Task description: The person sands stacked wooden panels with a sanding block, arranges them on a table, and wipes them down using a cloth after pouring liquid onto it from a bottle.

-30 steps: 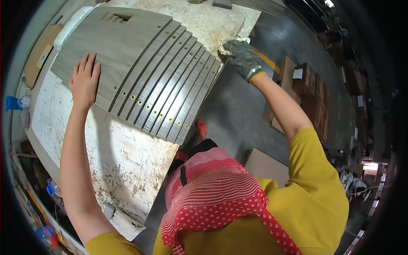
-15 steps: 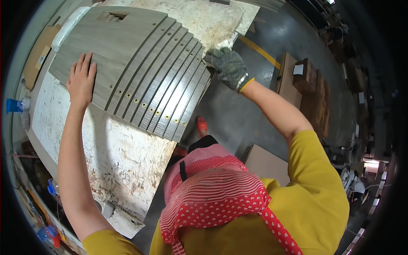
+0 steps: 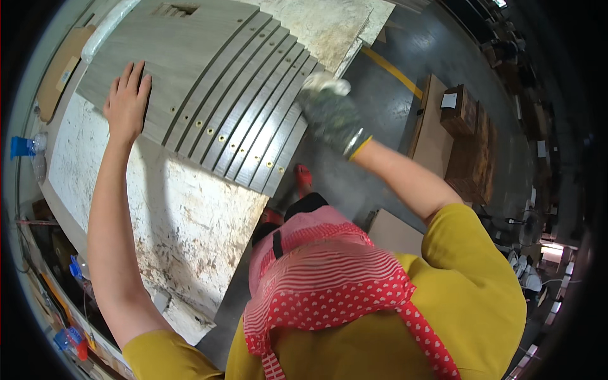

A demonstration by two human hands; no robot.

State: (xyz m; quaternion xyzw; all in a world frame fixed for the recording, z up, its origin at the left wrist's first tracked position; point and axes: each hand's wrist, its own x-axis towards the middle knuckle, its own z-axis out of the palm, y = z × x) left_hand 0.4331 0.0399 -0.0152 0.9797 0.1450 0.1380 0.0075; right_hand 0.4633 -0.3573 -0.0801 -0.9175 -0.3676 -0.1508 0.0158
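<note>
A stack of grey wood-grain panels [image 3: 171,54] lies fanned out in steps, so that several curved edges with brass-coloured round inserts show. The top panel has a small rectangular cutout [image 3: 180,9] near its far end. My bare left hand [image 3: 126,104] rests flat on the top panel, fingers stretched out. On my right hand [image 3: 329,117] is a dark grey-green knit glove with a yellow cuff, somewhat smeared by motion. It is closed round a white cloth [image 3: 326,83] at the right-hand edges of the lower panels. The glove hides part of those edges.
The panels lie on a worn white worktable [image 3: 190,234] with scuffs and stains. Right of it, the grey floor carries a yellow line [image 3: 392,71]. Brown boxes [image 3: 465,114] stand further right, and a flat cardboard piece [image 3: 396,231] lies near me. A blue-capped bottle [image 3: 25,147] is at the left.
My right hand has moved a little toward me with the cloth, along the panel edges. My left hand stays flat on the top panel. The whole view has shifted slightly.
</note>
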